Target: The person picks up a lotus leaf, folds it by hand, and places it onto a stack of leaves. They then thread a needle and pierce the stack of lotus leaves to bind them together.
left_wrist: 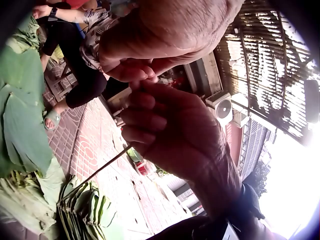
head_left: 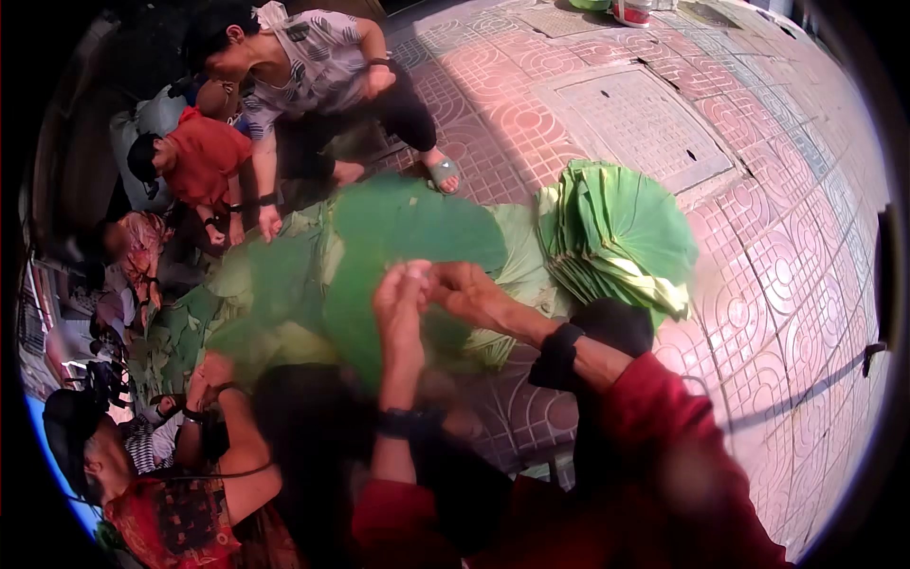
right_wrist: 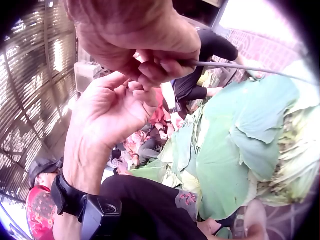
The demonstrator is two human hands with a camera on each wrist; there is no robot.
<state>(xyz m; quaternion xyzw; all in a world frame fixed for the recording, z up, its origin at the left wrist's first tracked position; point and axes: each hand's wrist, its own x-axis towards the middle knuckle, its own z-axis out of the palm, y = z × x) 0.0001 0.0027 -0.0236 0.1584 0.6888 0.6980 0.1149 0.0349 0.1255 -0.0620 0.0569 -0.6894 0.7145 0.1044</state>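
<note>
My left hand [head_left: 400, 302] and right hand [head_left: 474, 292] meet at the fingertips above large round green leaves [head_left: 417, 223], like lotus leaves. Out of my right hand's curled fingers runs a thin, cord-like strand [left_wrist: 100, 170]. In the left wrist view it slopes down to a stack of folded leaves [left_wrist: 85, 212]; the same strand [right_wrist: 240, 66] crosses the right wrist view. The left thumb and fingertips are bent against the right ones, and I cannot tell what they pinch. From the head, the stack [head_left: 621, 237] stands right of the flat leaves.
Patterned paving [head_left: 777, 237] spreads to the right, with a square cover [head_left: 645, 128] set in it. Across the leaves a person in a patterned shirt [head_left: 313, 57] bends beside a person in red [head_left: 204, 156]. Another person [head_left: 180, 503] sits close at my left.
</note>
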